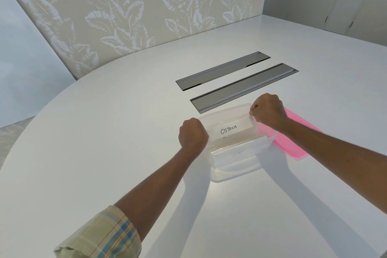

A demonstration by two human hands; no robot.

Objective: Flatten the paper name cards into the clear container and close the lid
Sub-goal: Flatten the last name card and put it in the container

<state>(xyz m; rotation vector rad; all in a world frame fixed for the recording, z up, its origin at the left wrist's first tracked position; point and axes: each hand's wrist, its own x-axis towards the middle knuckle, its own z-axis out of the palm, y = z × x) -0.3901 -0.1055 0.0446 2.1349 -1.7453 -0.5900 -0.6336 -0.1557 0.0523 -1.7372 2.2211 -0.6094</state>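
A white paper name card (231, 129) marked "OSTRICH" lies stretched over the clear container (236, 166) in the middle of the white table. My left hand (193, 133) grips the card's left end with curled fingers. My right hand (267, 110) pinches its right end. Another card with faint writing (237, 152) shows through the container's near wall. The pink lid (292, 140) lies flat on the table just right of the container, partly under my right forearm.
Two long grey cable hatches (222, 70) (244, 87) are set into the table (104, 132) behind the container. A leaf-patterned wall stands beyond the table's curved far edge. White cabinets are at the far right.
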